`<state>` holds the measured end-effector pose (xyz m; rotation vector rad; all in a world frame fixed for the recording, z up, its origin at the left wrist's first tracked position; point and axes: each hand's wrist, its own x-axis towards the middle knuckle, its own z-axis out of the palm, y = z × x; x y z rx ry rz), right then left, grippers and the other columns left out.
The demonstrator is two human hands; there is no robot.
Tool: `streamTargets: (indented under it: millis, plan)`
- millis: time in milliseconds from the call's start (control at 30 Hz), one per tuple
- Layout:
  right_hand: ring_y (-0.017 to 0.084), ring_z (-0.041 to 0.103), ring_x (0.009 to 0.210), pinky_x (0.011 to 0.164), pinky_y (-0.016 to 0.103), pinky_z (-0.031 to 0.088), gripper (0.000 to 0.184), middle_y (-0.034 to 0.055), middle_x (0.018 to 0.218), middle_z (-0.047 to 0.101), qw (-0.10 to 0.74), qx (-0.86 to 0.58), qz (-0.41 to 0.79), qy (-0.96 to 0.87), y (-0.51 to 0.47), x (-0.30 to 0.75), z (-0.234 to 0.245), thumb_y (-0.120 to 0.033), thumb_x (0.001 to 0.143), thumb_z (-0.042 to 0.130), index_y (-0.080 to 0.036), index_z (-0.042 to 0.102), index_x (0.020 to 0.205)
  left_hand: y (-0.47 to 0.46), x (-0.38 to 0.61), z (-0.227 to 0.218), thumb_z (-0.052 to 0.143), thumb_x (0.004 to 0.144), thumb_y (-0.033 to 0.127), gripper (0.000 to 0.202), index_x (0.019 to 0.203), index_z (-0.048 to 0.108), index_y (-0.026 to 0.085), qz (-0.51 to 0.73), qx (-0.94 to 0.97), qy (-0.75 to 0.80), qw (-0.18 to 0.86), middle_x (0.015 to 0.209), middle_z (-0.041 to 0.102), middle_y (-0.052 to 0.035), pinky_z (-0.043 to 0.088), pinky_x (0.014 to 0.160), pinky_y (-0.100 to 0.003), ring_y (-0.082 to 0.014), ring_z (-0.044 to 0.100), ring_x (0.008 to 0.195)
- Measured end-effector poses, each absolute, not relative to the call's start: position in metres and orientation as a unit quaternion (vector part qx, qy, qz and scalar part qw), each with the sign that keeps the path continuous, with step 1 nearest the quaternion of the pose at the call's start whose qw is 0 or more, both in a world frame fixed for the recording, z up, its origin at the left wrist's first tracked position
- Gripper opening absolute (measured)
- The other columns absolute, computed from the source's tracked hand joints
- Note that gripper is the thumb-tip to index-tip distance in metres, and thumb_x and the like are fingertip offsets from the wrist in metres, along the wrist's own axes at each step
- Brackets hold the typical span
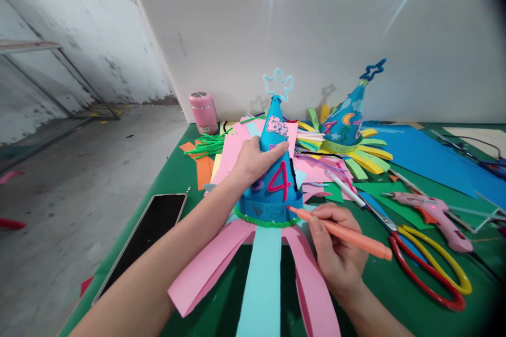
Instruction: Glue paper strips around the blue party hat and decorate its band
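A blue paper party hat (272, 168) stands upright in front of me, with a pink 4, a light blue star on its tip and a green pipe cleaner round its base. Pink and light blue paper strips (265, 279) spread from the base towards me. My left hand (259, 157) grips the cone from the left, thumb across its front. Between the fingers of my right hand (338, 247) is an orange marker (348, 234), its tip at the hat's blue band. Whether the tip touches the band I cannot tell.
Scissors (427, 268) and a pink glue gun (438, 216) lie to the right. Behind stands a second decorated hat (343, 124). A phone (146, 237) lies at the left edge; green pipe cleaners (207, 145) and a pink bottle (204, 113) are farther back.
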<state>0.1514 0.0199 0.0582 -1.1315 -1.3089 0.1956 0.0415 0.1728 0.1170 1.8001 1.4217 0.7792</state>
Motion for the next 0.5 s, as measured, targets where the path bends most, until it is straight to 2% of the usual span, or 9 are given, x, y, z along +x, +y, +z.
streamTargets:
  millis: [500]
  plan:
    - [0.010,0.054,0.058,0.050,0.021,0.046,0.008,-0.0013,0.068,0.056,0.644,-0.502,0.079,-0.571,0.0212,0.1509,0.0583,-0.014,0.083,0.054,-0.021,0.056,0.081,0.1725,0.0418,0.1180,0.055,0.069,0.064,0.052,0.090,0.056,0.016,0.294,0.694,0.556,0.350,0.095,0.066,-0.0135,0.047,0.067,-0.034,-0.0289,0.062,0.087]
